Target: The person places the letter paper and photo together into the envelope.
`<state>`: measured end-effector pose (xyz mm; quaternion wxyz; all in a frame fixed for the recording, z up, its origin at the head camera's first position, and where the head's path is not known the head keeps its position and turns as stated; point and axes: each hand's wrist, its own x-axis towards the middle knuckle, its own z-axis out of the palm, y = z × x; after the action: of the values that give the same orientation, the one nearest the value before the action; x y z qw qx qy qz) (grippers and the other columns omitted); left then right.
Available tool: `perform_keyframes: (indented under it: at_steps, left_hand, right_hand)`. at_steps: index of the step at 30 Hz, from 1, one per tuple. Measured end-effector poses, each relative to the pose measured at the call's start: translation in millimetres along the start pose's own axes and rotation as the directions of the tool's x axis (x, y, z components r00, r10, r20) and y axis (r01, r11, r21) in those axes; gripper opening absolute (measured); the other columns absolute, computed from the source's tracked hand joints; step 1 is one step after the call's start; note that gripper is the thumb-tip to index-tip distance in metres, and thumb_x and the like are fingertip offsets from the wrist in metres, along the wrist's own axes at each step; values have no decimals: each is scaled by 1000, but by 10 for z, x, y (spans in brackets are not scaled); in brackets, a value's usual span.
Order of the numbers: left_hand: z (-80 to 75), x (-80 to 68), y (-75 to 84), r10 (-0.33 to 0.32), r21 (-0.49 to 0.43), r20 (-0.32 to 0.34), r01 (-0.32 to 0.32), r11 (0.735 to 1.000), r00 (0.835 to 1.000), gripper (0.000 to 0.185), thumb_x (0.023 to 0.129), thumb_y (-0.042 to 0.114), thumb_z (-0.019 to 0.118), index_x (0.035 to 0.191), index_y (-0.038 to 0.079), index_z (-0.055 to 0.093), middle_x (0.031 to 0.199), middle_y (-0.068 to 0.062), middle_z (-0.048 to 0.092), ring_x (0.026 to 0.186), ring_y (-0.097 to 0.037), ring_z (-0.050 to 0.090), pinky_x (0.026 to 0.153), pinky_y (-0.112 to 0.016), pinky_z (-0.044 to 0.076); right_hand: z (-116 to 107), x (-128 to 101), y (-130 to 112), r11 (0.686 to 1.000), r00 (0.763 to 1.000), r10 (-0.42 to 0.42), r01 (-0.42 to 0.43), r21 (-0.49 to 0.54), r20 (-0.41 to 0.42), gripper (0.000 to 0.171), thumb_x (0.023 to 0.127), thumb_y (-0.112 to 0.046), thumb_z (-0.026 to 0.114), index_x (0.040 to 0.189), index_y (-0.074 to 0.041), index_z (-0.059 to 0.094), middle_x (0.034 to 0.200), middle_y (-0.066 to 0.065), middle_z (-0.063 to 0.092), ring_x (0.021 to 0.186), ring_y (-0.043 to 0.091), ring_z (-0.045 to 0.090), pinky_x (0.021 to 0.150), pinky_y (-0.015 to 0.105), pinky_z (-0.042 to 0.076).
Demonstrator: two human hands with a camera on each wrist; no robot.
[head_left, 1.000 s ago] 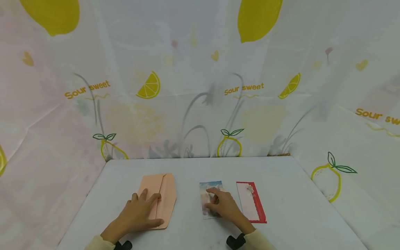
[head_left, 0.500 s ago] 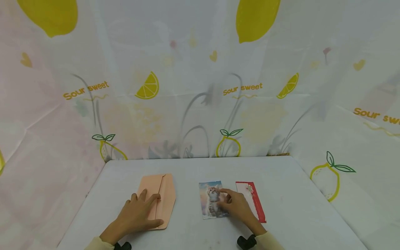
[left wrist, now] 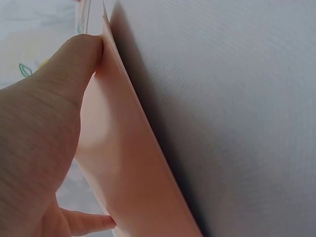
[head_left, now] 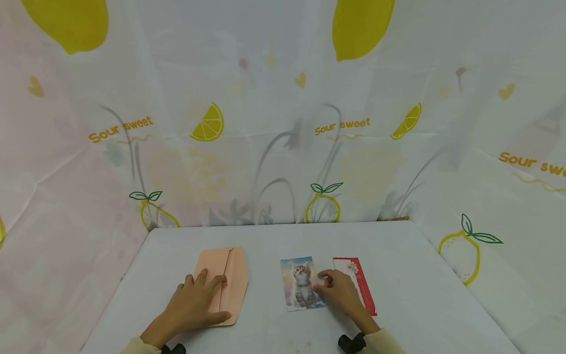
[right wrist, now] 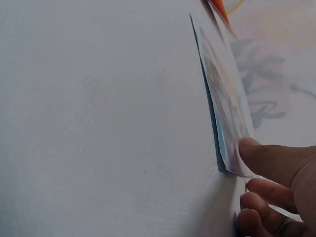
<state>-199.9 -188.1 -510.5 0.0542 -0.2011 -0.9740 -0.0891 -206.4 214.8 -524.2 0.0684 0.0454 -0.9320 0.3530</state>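
Note:
My left hand (head_left: pixel 190 305) lies with spread fingers on a peach envelope (head_left: pixel 236 280), its flap side up. In the left wrist view the thumb (left wrist: pixel 86 52) touches the envelope's near edge. A kitten picture card (head_left: pixel 300 285) lies flat to the right of the envelope. My right hand (head_left: pixel 340 292) is at the card's right edge. In the right wrist view its thumb (right wrist: pixel 254 150) overlaps the card's face near the end, and the other fingers bend loosely just beyond that edge. Thumb and fingers stay apart.
A white card with a red border (head_left: pixel 364 290) and a small flower lies right of the kitten card, partly covered by my right hand. All sits on a white table (head_left: pixel 420 275). A lemon-print cloth (head_left: pixel 265 162) hangs behind and at both sides.
My right hand has slid rightward from over the middle of the kitten card to its right edge, uncovering the kitten. The cards, the envelope and my left hand stay put.

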Motion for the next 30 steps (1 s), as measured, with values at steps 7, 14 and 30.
perform_keyframes:
  at_steps: [7,14,30]
  left_hand:
    - [-18,0,8,11,-7,-19,-12,1000,1000,77,70,82,72,127,31,60,129,-19,53,83,-30,48,68,-51,46]
    - [-18,-7,16,3,-15,-20,-4,1000,1000,77,70,80,74,127,30,60,130,-20,53,84,-31,48,68,-51,46]
    - [5,-5,4,3,-20,-21,-4,1000,1000,78,70,82,72,128,32,60,131,-20,53,84,-30,47,66,-50,46]
  right_hand:
    - [24,14,-21,1000,1000,9,-9,-18,-18,30,81,-28,88,99,-7,74,72,-7,55,63,8,47,56,26,39]
    - [13,41,-42,995,995,98,-99,34,28,24,83,-27,87,86,-10,71,70,-5,57,63,11,50,57,30,42]
    - [-61,46,-65,980,987,157,-160,119,30,14,89,-17,79,84,-6,73,71,-2,64,65,13,55,58,31,46]
